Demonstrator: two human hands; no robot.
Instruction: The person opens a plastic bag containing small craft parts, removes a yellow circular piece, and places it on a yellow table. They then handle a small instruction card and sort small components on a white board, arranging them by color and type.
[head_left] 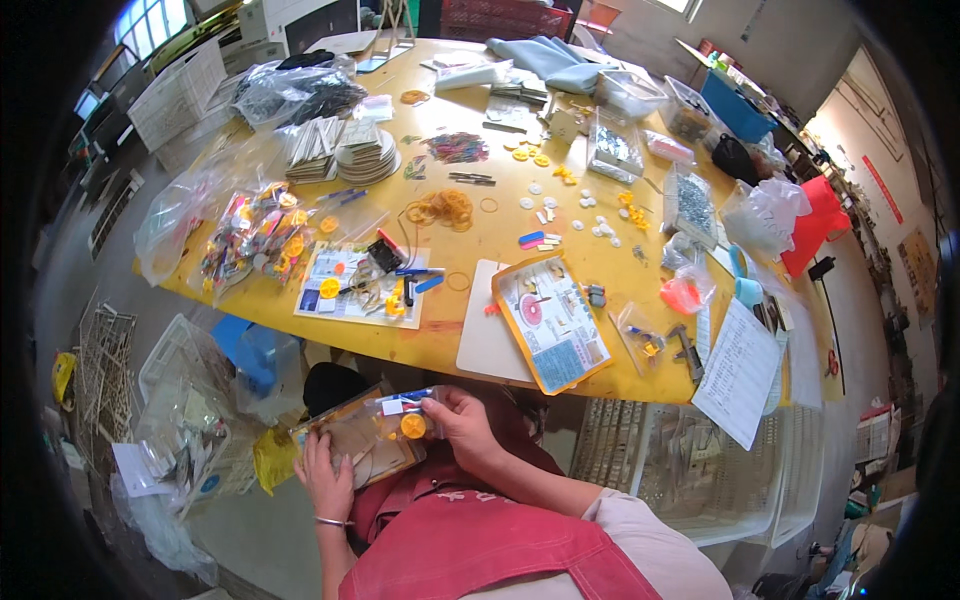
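Note:
Low in front of my body, below the table's near edge, is a flat clear package with a brown card [355, 432]. My left hand [326, 478] grips it at its lower left side, fingers curled over the plastic. My right hand [468, 430] pinches the right end of a small clear bag of parts [403, 408], which lies against the package's upper right. Inside that bag show a yellow wheel and blue and white pieces. Whatever sits under my left fingers is hidden.
On the yellow table [390, 340] lie a printed card with loose parts [360, 285], an orange-edged printed card [552, 322], rubber bands [440, 210] and a heap of filled bags [255, 240]. White crates [195, 420] stand at lower left, a clear bin [710, 470] at lower right.

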